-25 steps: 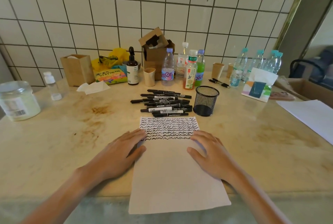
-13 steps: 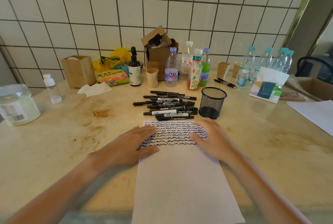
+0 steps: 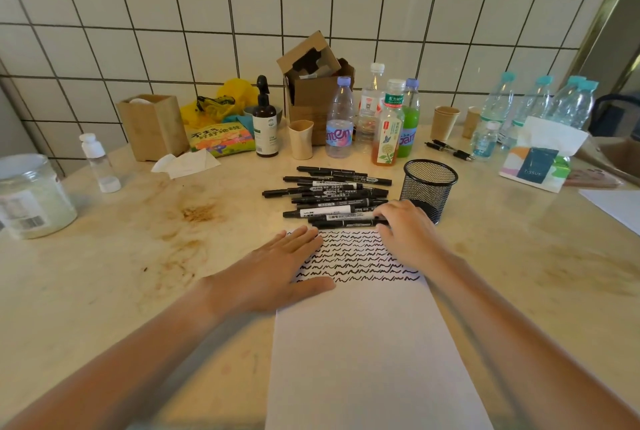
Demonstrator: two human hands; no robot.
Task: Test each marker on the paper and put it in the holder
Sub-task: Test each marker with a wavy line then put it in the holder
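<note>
stained marble table [image 3: 104,291] carries all items. white paper [image 3: 370,353] lies lengthwise at the near edge, its far end covered in rows of black squiggles. left hand [image 3: 273,274] rests flat on the paper's left edge, fingers straight and together. right hand [image 3: 405,232] sits at the paper's far right corner — fingers curled onto the right end of the nearest marker [image 3: 346,223]; whether they grip it cannot be told. pile of black markers [image 3: 332,190] lies just beyond the paper. black mesh holder [image 3: 428,187] stands upright just right of the pile — touching neither.
</note>
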